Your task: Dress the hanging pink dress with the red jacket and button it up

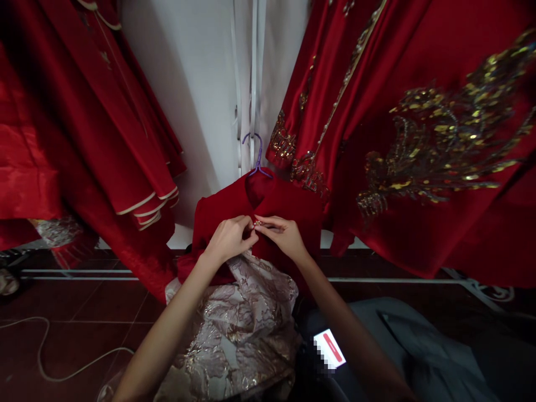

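A red jacket (pixel 288 204) hangs in front of me on a purple hanger (pixel 258 159). Both my hands meet at the middle of its front, just below the neck opening. Between their fingertips is a small shiny ornament (pixel 257 223), perhaps a button or clasp; its exact kind is too small to tell. My left hand (pixel 232 239) is curled, thumb and forefinger closed at the ornament's left side. Thumb and fingers of my right hand (pixel 285 234) pinch at it from the right. Pale metallic brocade fabric (pixel 247 312) drapes below my hands.
Red garments (pixel 96 111) hang at the left, some with pale trim. A red gown (pixel 385 223) with gold sequins (pixel 444 139) hangs at the right. A white rack rail (pixel 84 273) runs low above dark floor tiles. A lit phone screen (pixel 330 349) and a cable (pixel 42 357) lie low down.
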A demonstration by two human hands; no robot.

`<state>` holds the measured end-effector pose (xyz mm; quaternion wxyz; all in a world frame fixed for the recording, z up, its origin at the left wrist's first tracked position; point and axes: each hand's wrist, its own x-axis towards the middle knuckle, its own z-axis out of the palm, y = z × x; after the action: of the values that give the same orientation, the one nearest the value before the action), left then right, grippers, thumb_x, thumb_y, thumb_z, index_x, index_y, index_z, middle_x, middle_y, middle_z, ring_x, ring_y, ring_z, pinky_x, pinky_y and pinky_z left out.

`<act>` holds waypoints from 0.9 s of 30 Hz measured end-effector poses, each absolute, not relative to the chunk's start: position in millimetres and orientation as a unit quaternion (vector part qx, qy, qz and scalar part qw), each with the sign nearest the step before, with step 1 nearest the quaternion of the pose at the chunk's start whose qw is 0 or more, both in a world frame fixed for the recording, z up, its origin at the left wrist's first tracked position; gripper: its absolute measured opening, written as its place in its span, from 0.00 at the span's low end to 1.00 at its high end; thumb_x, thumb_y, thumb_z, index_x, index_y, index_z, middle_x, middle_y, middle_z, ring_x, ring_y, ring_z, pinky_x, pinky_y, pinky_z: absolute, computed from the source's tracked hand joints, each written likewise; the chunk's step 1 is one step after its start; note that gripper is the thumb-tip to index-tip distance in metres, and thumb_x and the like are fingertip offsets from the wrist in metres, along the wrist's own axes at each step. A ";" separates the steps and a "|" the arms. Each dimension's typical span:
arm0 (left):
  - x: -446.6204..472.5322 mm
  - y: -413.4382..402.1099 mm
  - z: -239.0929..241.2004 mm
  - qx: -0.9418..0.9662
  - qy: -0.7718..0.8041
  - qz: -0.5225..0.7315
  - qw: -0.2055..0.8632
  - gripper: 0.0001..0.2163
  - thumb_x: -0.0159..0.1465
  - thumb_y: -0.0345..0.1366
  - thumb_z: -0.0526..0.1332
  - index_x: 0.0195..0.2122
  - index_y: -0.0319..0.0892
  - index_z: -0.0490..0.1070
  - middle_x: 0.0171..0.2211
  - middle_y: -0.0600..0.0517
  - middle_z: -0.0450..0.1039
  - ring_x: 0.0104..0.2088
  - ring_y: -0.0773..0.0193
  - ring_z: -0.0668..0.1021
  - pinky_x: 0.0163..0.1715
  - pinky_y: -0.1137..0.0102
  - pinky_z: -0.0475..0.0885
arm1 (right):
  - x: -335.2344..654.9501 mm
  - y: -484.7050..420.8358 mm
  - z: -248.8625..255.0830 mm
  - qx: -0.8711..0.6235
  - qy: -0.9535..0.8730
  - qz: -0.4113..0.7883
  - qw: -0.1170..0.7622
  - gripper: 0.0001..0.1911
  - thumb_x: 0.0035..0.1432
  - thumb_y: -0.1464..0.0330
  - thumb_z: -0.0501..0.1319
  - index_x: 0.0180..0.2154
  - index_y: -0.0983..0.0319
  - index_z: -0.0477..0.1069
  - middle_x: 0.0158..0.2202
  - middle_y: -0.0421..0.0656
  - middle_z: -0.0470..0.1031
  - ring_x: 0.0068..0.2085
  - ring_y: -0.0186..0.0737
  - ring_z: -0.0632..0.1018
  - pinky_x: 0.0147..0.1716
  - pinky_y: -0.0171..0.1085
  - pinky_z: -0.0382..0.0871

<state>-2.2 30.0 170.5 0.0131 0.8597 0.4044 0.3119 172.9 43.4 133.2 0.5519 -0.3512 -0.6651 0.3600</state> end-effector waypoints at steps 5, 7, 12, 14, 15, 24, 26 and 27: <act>-1.1 31.3 173.0 0.873 0.388 0.295 0.003 0.04 0.60 0.33 0.54 0.30 0.41 0.65 0.29 0.53 0.69 0.27 0.68 0.71 0.29 0.74 0.64 | 171.5 45.4 133.5 -0.344 -0.669 0.363 0.551 0.19 0.47 0.64 0.65 0.44 0.59 0.74 0.40 0.44 0.76 0.38 0.38 0.77 0.40 0.39 0.75; 0.0 31.8 172.7 0.876 0.386 0.290 0.006 0.05 0.61 0.34 0.53 0.32 0.41 0.66 0.29 0.53 0.69 0.27 0.68 0.71 0.29 0.73 0.64 | 169.6 45.6 133.5 -0.346 -0.680 0.348 0.544 0.18 0.49 0.66 0.64 0.44 0.59 0.74 0.39 0.43 0.74 0.38 0.37 0.76 0.38 0.37 0.74; -1.7 24.4 161.8 0.871 0.373 0.314 0.056 0.12 0.60 0.32 0.53 0.44 0.44 0.67 0.42 0.49 0.68 0.43 0.62 0.72 0.41 0.69 0.68 | 160.6 39.0 120.5 -0.370 -0.700 0.257 0.554 0.26 0.53 0.68 0.58 0.55 0.57 0.60 0.49 0.47 0.66 0.45 0.39 0.71 0.43 0.40 0.71; -6.1 18.9 151.7 0.878 0.361 0.306 0.070 0.21 0.57 0.30 0.56 0.53 0.46 0.62 0.50 0.47 0.63 0.50 0.59 0.69 0.48 0.65 0.66 | 157.3 33.2 108.5 -0.393 -0.710 0.206 0.547 0.39 0.48 0.69 0.62 0.60 0.59 0.50 0.52 0.49 0.61 0.49 0.42 0.68 0.48 0.44 0.67; -9.3 16.5 145.3 0.880 0.362 0.300 0.069 0.26 0.56 0.29 0.57 0.56 0.48 0.58 0.53 0.47 0.60 0.53 0.57 0.67 0.51 0.63 0.64 | 156.5 30.0 101.6 -0.408 -0.714 0.186 0.538 0.43 0.45 0.69 0.63 0.61 0.60 0.46 0.52 0.50 0.60 0.50 0.44 0.67 0.49 0.45 0.66; -83.9 17.5 76.0 0.794 0.530 0.299 0.015 0.21 0.56 0.26 0.54 0.51 0.46 0.62 0.48 0.47 0.65 0.50 0.57 0.70 0.49 0.62 0.67 | 197.7 12.3 62.9 -0.533 -0.654 0.080 0.531 0.28 0.46 0.73 0.57 0.51 0.62 0.58 0.43 0.48 0.68 0.43 0.43 0.71 0.44 0.43 0.66; -100.7 16.9 68.6 0.792 0.540 0.283 0.029 0.12 0.58 0.31 0.54 0.44 0.46 0.66 0.43 0.49 0.69 0.46 0.58 0.72 0.47 0.63 0.68 | 212.1 9.8 63.9 -0.559 -0.637 0.061 0.527 0.24 0.46 0.73 0.56 0.48 0.61 0.61 0.41 0.47 0.70 0.42 0.43 0.73 0.42 0.42 0.67; -106.7 15.9 67.7 0.789 0.544 0.284 0.033 0.09 0.59 0.33 0.54 0.41 0.46 0.67 0.41 0.49 0.70 0.44 0.58 0.73 0.46 0.63 0.68 | 218.8 8.7 65.5 -0.577 -0.623 0.049 0.526 0.21 0.47 0.72 0.55 0.46 0.61 0.62 0.40 0.46 0.72 0.40 0.43 0.74 0.41 0.41 0.67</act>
<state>-106.7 15.9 67.7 0.0334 0.7889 0.5437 0.2843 218.8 8.7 65.5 0.5255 -0.5768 -0.6235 0.0490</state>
